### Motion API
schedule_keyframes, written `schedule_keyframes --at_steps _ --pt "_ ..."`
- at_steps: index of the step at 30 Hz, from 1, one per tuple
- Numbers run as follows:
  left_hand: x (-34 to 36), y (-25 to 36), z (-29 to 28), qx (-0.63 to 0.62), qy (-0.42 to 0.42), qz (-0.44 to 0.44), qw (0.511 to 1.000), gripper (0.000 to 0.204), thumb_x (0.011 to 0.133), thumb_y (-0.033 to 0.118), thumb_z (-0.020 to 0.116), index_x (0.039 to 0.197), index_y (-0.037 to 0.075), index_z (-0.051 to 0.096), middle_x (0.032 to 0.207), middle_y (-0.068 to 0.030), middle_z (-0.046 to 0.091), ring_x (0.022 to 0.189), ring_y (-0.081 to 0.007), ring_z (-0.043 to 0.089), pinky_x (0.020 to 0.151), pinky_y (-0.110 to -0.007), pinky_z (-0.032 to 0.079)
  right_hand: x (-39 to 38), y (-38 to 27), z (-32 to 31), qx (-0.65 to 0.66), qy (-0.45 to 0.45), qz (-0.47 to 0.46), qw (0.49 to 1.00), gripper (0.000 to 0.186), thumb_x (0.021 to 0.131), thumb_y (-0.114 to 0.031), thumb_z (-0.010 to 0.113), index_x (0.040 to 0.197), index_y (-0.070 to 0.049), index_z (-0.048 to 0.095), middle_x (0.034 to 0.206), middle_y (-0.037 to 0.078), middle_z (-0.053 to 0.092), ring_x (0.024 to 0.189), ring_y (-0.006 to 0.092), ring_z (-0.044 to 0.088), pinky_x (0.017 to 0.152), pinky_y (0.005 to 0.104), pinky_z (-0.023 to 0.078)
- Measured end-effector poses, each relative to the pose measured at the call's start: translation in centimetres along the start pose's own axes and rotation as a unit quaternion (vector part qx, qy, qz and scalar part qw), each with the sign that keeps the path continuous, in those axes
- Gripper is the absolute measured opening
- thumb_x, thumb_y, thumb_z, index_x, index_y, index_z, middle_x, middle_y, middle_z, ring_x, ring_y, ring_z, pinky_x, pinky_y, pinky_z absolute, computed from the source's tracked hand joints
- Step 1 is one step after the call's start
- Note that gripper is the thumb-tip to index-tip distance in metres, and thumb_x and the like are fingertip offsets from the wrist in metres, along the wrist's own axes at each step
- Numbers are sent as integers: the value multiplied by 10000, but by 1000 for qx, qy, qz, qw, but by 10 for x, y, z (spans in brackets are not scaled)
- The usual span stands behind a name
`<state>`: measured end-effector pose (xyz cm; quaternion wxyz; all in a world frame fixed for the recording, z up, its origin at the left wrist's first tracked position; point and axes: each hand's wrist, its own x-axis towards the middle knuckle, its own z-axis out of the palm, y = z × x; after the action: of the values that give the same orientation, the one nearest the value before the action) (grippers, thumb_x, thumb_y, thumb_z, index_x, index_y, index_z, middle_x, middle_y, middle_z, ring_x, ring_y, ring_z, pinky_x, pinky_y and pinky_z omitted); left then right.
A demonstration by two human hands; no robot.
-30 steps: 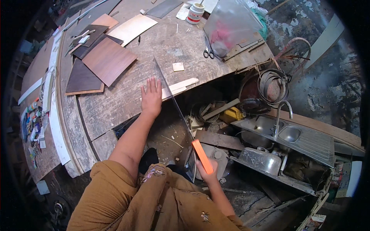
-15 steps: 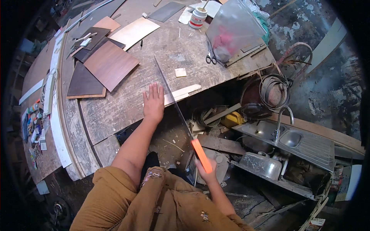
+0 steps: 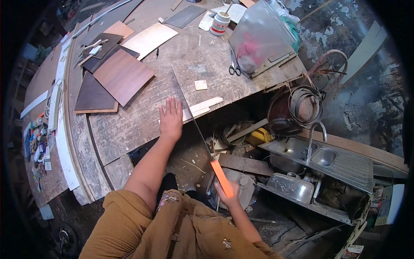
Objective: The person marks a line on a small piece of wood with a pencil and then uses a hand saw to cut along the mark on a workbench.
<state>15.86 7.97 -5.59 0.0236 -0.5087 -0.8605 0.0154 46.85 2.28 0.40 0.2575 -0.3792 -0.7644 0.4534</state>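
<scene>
My right hand [image 3: 227, 196] grips the orange handle of a handsaw [image 3: 221, 179]. Its long thin blade slants up and left, across a narrow pale wood strip [image 3: 207, 105] at the front edge of the worktable [image 3: 142, 125]. Flat on the left end of that strip lies my left hand [image 3: 171, 121], fingers stretched out, just left of the blade. The hand covers much of the strip's left part. Beyond the strip lies a small square pale wood piece [image 3: 200, 85].
Veneer-like sheets [image 3: 123, 77] overlap at the table's left. Scissors [image 3: 234, 64], a white jar [image 3: 220, 23] and a plastic bag [image 3: 258, 34] stand or lie at the far right. Right of me below are a steel sink [image 3: 323, 156], a yellow jug [image 3: 260, 136] and coiled bands [image 3: 305, 103].
My right hand has drawn the saw slightly back and down toward me. The left hand stays pressed on the strip; the whole view has shifted a little.
</scene>
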Motion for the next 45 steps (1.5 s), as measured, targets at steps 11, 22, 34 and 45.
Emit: schedule_keyframes --at_steps 11,22,34,45 --pt "1 0 3 -6 2 -1 1000 621 873 102 468 1446 60 235 1522 -173 191 1409 -323 195 1106 -552 184 3 -5 -7 17 12 28 999 197 778 -85 667 660 -6 531 560 133 480 460 293 482 468 371 382" --pt "1 -4 3 -13 15 10 1000 677 843 88 508 1451 53 213 1516 -188 199 1405 -337 200 1112 -539 182 -16 5 -12 22 14 55 998 214 791 -119 669 656 -7 548 525 72 515 461 184 501 472 317 407" --pt "-20 -8 -19 -13 23 27 999 977 655 230 746 1451 60 206 1509 -168 213 1402 -344 191 1114 -566 144 -33 -3 9 56 25 65 996 134 803 -112 650 740 5 627 613 125 589 541 250 591 520 327 450" --pt "-8 2 5 -8 43 -31 999 558 897 135 441 1435 128 294 1503 -172 246 1378 -394 236 1100 -575 170 -42 -14 -7 7 -4 55 998 153 789 -103 676 713 -10 582 585 99 527 512 256 541 500 342 426"
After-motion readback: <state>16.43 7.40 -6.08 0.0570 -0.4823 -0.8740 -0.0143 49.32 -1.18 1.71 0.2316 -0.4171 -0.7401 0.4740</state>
